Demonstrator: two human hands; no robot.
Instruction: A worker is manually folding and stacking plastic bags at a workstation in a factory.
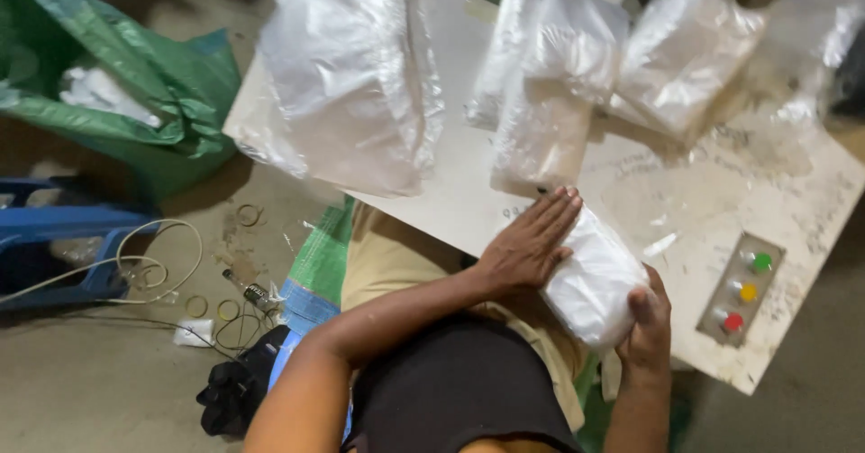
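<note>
While the right hand (pixel 647 331) cups the near end of a white packed plastic bag (pixel 590 282) from below and behind, fingers curled closed against it, the left hand (pixel 532 241) lies flat and open on the bag's top, fingers together and extended away from the body, pressing rather than gripping. The bag thus sits directly between the two hands: under the left palm, ahead of the right thumb, its far end resting on the near edge of the desk (pixel 703 192). Judged from this posture, the step in hand is the flattening or squaring of a filled bag against the desk edge; the next move would appear to call for steady downward pressure from the left palm while the right hand keeps the near end from sliding back off the edge. Just to the right of the right hand, set in the desk surface, is a small control panel (pixel 741 288) with green, yellow and red buttons, apart from the bag. Beyond the left fingertips lie several clear plastic bags (pixel 550 74) in loose stacks, and farther left a larger sheaf of clear plastic film (pixel 347 83) overhangs the desk corner. Well to the left of the left forearm, on the floor, are a green sack (pixel 135 101), a pale looped cord (pixel 153 264) and scattered rubber bands (pixel 225 309).
</note>
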